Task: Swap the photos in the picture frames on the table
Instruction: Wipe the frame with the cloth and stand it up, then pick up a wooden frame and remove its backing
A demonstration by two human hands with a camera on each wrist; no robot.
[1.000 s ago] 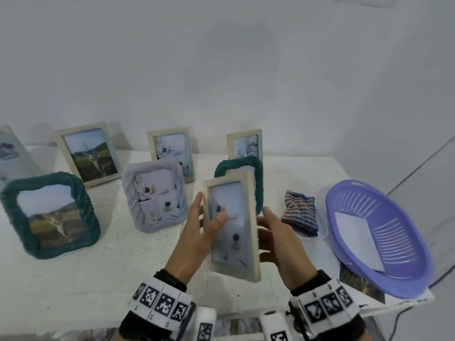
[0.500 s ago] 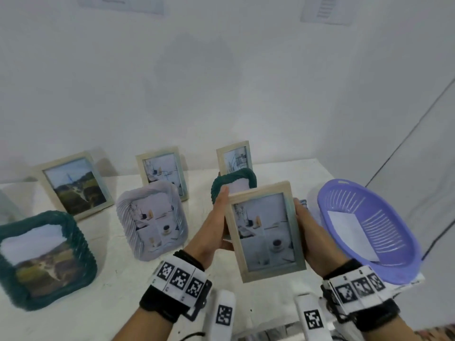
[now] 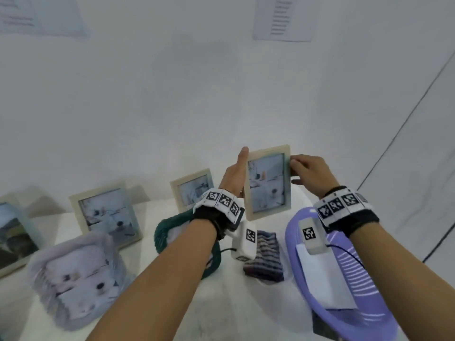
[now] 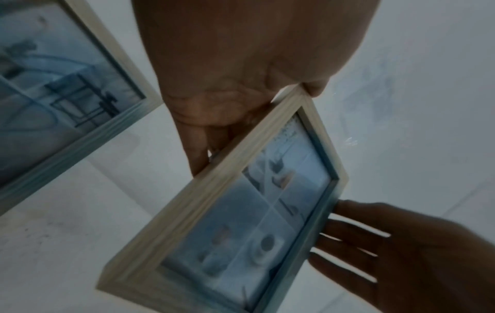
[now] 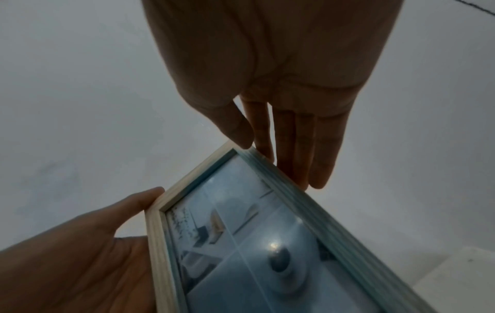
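Observation:
A light wooden picture frame [image 3: 268, 182] with a pale photo of cups and shelves is held upright in the air above the back right of the table. My left hand [image 3: 235, 172] grips its left edge, thumb pointing up along the side and fingers behind. My right hand [image 3: 307, 172] pinches the right edge, thumb on the front and fingers behind. The left wrist view shows the frame [image 4: 241, 222] between my left hand [image 4: 241, 84] and right hand [image 4: 401, 254]. In the right wrist view the right thumb meets the frame [image 5: 254, 243] at its top corner.
On the white table [image 3: 246, 303] stand two wooden frames [image 3: 192, 190] [image 3: 108, 212], a teal rope frame [image 3: 170, 230], a lilac woven frame [image 3: 76, 274] and another frame [image 3: 12, 232] at the far left. A striped cloth [image 3: 266, 257] and a purple basket [image 3: 357, 323] holding white paper [image 3: 322, 279] lie on the right.
Both hands have lifted the wooden frame up and away from me toward the wall, and turned it to face me. My arms are stretched out further.

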